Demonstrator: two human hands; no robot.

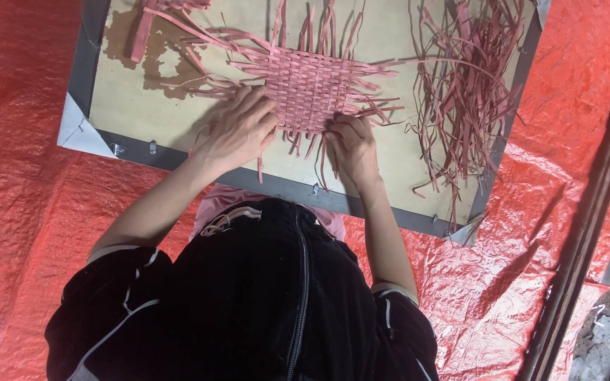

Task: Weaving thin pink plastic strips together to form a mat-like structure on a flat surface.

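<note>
A square woven mat of pink strips [310, 83] lies on a tan board [128, 106] with loose strip ends sticking out on all sides. My left hand [240, 128] lies flat with fingers spread on the mat's near-left corner and the strips there. My right hand [352, 143] has its fingers curled at the mat's near edge, pinching strip ends. Both forearms reach out from black sleeves.
A pile of loose pink strips [469, 85] lies on the board's right side. More strips [151, 21] lie at the far left. The board has a grey frame [82, 67] with white corners and rests on a red tarp [15, 197]. A dark rail [591, 212] runs along the right.
</note>
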